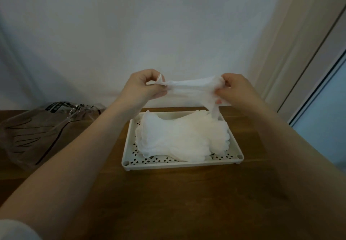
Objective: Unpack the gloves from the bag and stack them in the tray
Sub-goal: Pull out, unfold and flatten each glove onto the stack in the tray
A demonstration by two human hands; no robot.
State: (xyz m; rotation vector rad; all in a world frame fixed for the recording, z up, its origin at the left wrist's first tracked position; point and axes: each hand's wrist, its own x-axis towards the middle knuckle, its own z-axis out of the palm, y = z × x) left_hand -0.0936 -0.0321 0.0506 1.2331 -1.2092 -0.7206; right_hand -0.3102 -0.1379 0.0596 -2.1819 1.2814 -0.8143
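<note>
left hand [143, 87] fingers pinch one end of thin white glove [192, 88] | right hand [236, 89] fingers pinch other end | glove stretched above cream perforated plastic tray [179, 163] holding white glove stack [179, 136] | clear printed plastic bag [43, 125] left on brown wooden desk [168, 193]

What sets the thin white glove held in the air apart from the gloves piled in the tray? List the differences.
1. The thin white glove is pulled taut in the air between the left hand and right hand; the stacked white gloves lie slack in the cream perforated plastic tray.
2. The held glove is single; the stack has several layers.
3. The held glove looks bunched and narrow; the stacked ones lie spread flat.
Both are white, thin and translucent.
</note>
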